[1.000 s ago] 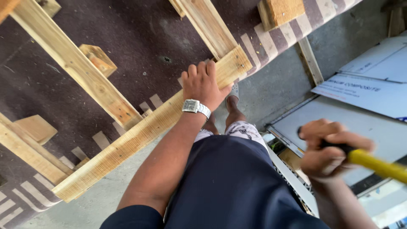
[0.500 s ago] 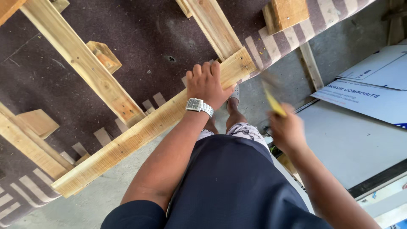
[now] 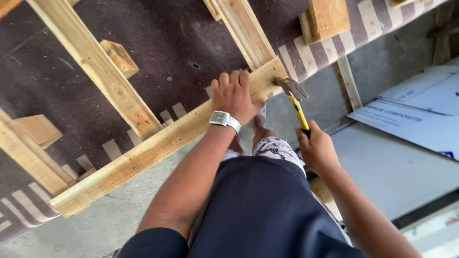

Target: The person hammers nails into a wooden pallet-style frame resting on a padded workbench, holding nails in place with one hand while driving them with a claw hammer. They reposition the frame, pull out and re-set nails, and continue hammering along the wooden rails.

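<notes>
Hands: your left hand point(image 3: 233, 97) lay flat, pressing the long front rail point(image 3: 158, 141); your right hand point(image 3: 318, 150) gripped the yellow-handled claw hammer point(image 3: 294, 98) | Where: hammer head touched the rail's end, just right of your left fingers | Risk: a glancing blow could have caught those fingers; the rail might have split or jumped.

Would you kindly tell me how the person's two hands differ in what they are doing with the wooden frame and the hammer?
The left hand lies spread, palm down, on the long wooden plank; the right hand is closed around the yellow handle of the claw hammer. The left wrist wears a silver watch; the right wrist is bare. The left hand is on the wood itself; the right stays off it, with only the hammer's head at the plank's end. Both are bare.
</notes>
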A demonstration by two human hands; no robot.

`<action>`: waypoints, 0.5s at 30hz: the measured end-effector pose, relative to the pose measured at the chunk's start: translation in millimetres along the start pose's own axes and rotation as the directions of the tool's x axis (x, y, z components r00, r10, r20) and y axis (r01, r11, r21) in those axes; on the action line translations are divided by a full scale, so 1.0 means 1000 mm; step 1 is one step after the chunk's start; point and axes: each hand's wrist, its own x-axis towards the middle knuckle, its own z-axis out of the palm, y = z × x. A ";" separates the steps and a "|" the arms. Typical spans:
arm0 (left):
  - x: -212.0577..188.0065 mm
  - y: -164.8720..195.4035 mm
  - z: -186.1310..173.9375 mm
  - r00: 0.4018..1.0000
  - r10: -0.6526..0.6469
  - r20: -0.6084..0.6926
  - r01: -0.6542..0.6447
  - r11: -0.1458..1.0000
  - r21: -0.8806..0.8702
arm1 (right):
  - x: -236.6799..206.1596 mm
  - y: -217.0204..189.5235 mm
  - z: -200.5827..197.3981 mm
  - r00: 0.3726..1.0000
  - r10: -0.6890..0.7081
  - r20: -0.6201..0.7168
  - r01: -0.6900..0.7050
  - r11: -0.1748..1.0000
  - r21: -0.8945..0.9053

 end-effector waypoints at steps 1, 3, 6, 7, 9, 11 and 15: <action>0.000 -0.001 -0.001 1.000 0.003 -0.011 -0.003 1.000 0.014 | -0.002 -0.003 -0.002 1.000 -0.022 -0.003 0.022 0.999 0.040; -0.001 0.002 -0.003 0.999 0.012 -0.049 -0.011 1.000 0.014 | -0.014 -0.005 -0.015 0.999 -0.036 -0.009 0.036 0.996 0.084; 0.000 0.007 -0.002 0.997 0.001 -0.071 -0.002 1.000 -0.003 | -0.019 -0.008 -0.036 0.979 -0.162 -0.124 0.178 0.974 0.137; -0.001 0.009 -0.002 0.999 -0.023 -0.040 0.023 1.000 -0.006 | -0.015 -0.008 -0.040 0.966 -0.208 -0.154 0.233 0.957 0.171; -0.001 0.012 -0.003 0.999 -0.040 0.013 0.040 0.999 0.008 | 0.001 -0.007 -0.045 0.972 -0.217 -0.093 0.227 0.968 0.111; -0.001 0.016 -0.006 0.999 -0.039 0.034 0.038 0.999 0.026 | 0.024 -0.005 -0.048 0.989 -0.135 0.056 0.139 0.986 -0.093; 0.004 0.026 -0.016 0.996 -0.065 0.058 0.061 0.996 0.062 | 0.042 0.008 -0.066 0.968 -0.246 0.056 0.250 0.966 -0.068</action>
